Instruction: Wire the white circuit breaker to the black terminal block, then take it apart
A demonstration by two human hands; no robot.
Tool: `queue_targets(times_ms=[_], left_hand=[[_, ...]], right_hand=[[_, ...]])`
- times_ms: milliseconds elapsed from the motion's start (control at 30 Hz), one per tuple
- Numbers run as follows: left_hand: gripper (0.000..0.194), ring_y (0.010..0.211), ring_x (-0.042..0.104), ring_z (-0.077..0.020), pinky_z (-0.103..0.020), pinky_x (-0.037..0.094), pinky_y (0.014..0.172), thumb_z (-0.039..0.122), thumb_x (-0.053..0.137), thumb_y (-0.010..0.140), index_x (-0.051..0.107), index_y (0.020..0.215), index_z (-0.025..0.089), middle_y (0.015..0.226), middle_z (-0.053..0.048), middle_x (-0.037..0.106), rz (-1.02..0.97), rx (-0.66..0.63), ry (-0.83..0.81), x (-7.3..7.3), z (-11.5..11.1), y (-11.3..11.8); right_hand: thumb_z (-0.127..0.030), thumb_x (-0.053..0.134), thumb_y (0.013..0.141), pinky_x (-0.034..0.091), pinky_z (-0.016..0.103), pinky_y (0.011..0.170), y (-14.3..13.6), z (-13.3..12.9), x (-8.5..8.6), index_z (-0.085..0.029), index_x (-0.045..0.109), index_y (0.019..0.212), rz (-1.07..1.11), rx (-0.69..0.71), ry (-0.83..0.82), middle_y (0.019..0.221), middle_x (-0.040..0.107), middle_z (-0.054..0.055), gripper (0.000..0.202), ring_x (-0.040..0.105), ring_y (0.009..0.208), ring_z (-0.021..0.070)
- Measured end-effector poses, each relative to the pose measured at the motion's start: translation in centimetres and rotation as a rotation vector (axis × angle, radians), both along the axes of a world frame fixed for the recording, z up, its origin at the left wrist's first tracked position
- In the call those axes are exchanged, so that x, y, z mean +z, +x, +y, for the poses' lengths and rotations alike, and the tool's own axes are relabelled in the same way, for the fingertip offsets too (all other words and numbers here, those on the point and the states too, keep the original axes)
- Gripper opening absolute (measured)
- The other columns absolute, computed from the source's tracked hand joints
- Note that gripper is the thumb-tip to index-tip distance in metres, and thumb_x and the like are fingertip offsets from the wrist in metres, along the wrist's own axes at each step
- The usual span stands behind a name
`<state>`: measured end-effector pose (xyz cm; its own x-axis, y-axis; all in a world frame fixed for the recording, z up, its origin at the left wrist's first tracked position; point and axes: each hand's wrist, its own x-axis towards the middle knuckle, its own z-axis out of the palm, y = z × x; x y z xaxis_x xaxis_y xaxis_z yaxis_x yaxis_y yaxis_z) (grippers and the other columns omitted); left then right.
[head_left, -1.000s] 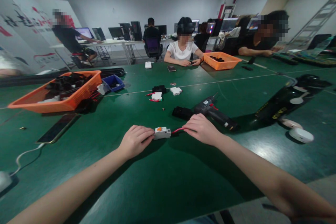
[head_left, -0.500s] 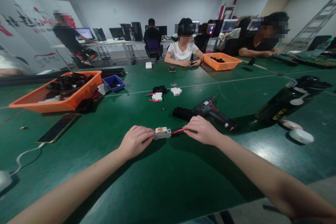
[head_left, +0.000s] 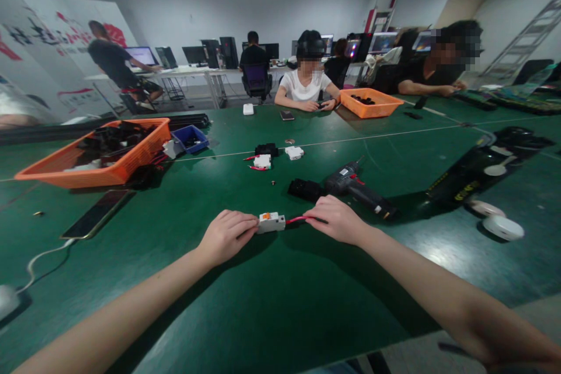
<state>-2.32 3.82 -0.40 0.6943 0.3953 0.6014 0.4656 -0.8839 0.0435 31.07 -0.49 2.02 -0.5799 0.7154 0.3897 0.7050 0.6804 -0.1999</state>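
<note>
My left hand [head_left: 228, 235] is closed on the left end of a white circuit breaker [head_left: 272, 222] with an orange switch. From the breaker's right end a short red wire [head_left: 297, 220] runs to my right hand [head_left: 335, 219], whose fingers pinch its far end. Just beyond my right hand lie a dark cordless drill [head_left: 357, 186] and a black block-like part [head_left: 305, 189]. Farther up the table, one white breaker [head_left: 262, 162] has red wires on it, and another white breaker [head_left: 294, 153] lies to its right.
At left stand an orange basket [head_left: 118, 172] of dark parts and a small blue bin [head_left: 193, 139], with a phone [head_left: 97, 214] in front. A black cylinder-like object [head_left: 471, 178] and a white round case [head_left: 503, 227] are at right. A person [head_left: 307, 82] sits across the green table [head_left: 263, 315].
My hands, the breaker and the red wire stay almost exactly in place. In the background, the standing person at left has turned their head.
</note>
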Motion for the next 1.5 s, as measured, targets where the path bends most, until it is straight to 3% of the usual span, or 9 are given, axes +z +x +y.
queue_targets(times_ms=[1500], left_hand=[[0.016,0.089,0.068,-0.0156,-0.030,0.045,0.073,0.023,0.062,0.092,0.067,0.107,0.020,0.106,-0.004,0.074,0.001,-0.047,-0.014,-0.22,0.41,-0.28]], right_hand=[[-0.025,0.056,0.097,0.045,0.034,0.072,-0.11,0.18,-0.81,-0.016,0.073,0.107,0.029,0.055,-0.029,0.089,0.073,0.008,0.022,0.059,0.081,0.0199]])
